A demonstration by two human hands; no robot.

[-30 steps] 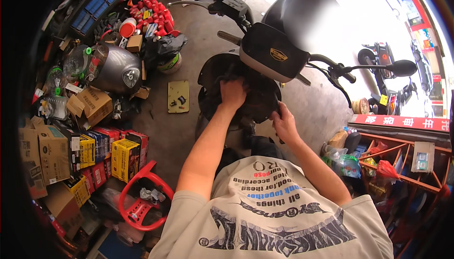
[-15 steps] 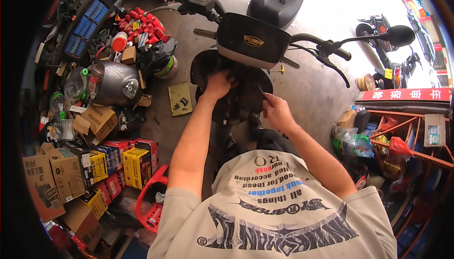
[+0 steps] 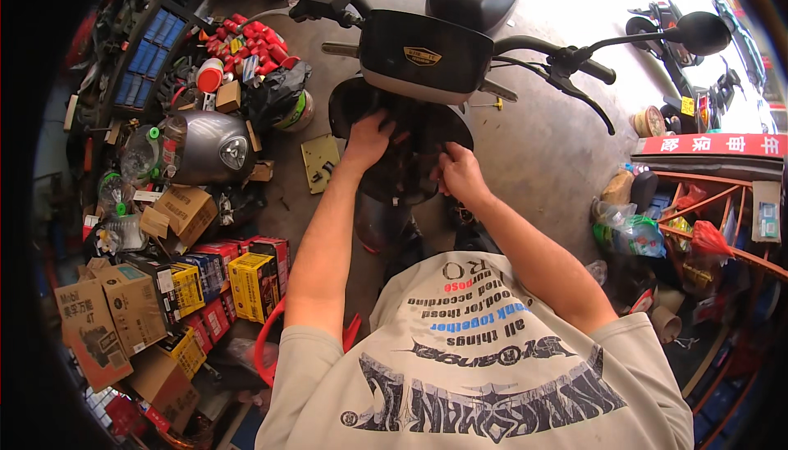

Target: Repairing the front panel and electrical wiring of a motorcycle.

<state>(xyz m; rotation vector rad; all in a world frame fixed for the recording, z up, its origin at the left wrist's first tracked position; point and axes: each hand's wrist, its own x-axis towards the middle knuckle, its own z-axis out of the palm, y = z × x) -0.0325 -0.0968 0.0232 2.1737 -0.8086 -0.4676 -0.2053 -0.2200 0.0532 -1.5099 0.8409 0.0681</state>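
In front of me stands an electric scooter, its black headlight cowl (image 3: pixel 425 54) under the handlebar. Below the cowl is an open dark front housing (image 3: pixel 406 172), with what look like loose wires inside. My left hand (image 3: pixel 368 140) reaches into the housing's upper left, its fingertips hidden in the dark. At the right edge of the housing my right hand (image 3: pixel 461 172) is closed with curled fingers; whatever it holds is too dark to make out. Left of the housing, a yellowish flat tray (image 3: pixel 320 153) with small dark parts on it lies on the floor.
Cardboard boxes (image 3: pixel 127 306) and yellow cartons (image 3: pixel 253 286) are stacked at left, near a grey scooter panel (image 3: pixel 209 144) and red bottles (image 3: pixel 254 43). The brake lever (image 3: pixel 593 109) and mirror (image 3: pixel 704 34) jut out right. An orange rack (image 3: pixel 714 195) stands far right.
My right hand has moved slightly up and left, and its fingers are more curled. My left hand has shifted a little left and up. The view has shifted slightly.
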